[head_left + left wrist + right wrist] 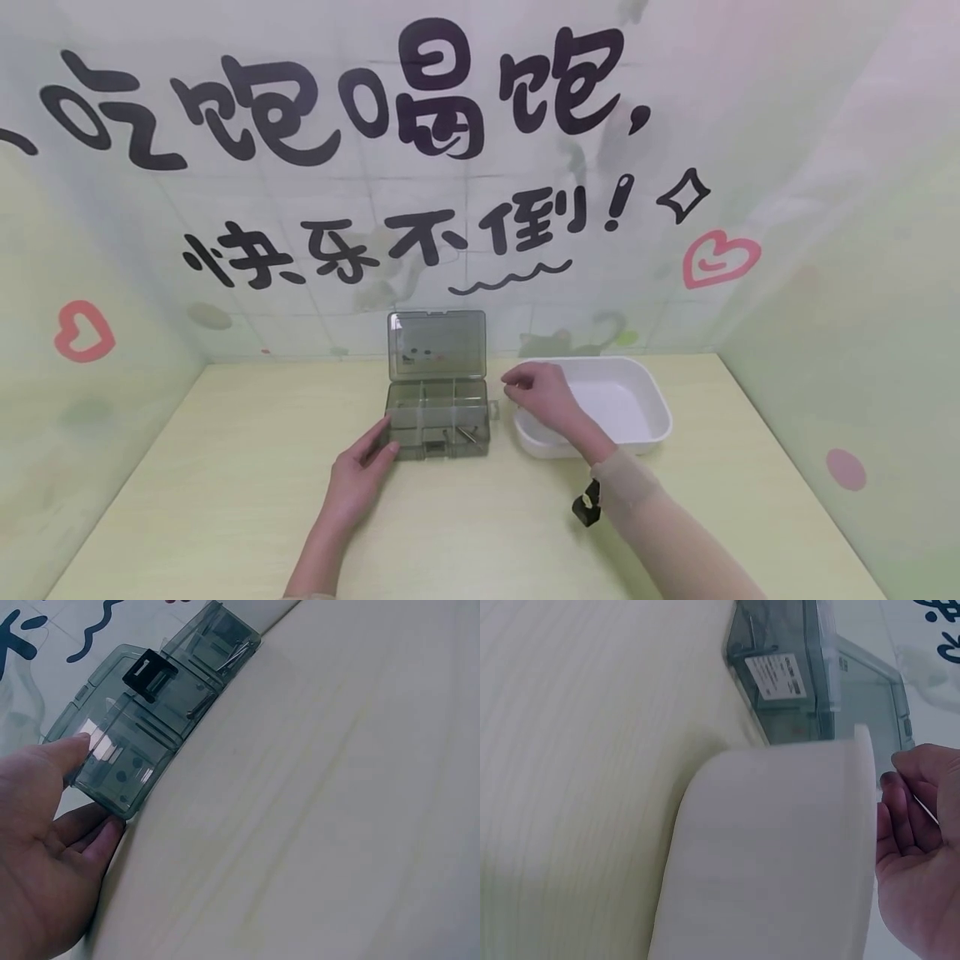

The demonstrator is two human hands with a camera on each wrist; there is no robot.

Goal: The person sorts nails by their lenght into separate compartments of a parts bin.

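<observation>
A grey see-through compartment box [408,437] stands on the table with its lid [437,346] raised at the back. Thin metal pieces that look like screws [238,656] lie in its front compartments, several of them toward the right end. My left hand [356,483] grips the box's left front corner, thumb on the front face and fingers at the side. My right hand [546,398] hovers over the left end of a white tray [660,417], fingers curled with thumb and fingertips close together. Whether something small is between those fingertips cannot be seen.
The tray stands a short gap right of the box on a pale wood table [225,467]. Printed walls [465,250] enclose the table at the back and both sides. A small black device [587,504] sits at my right wrist.
</observation>
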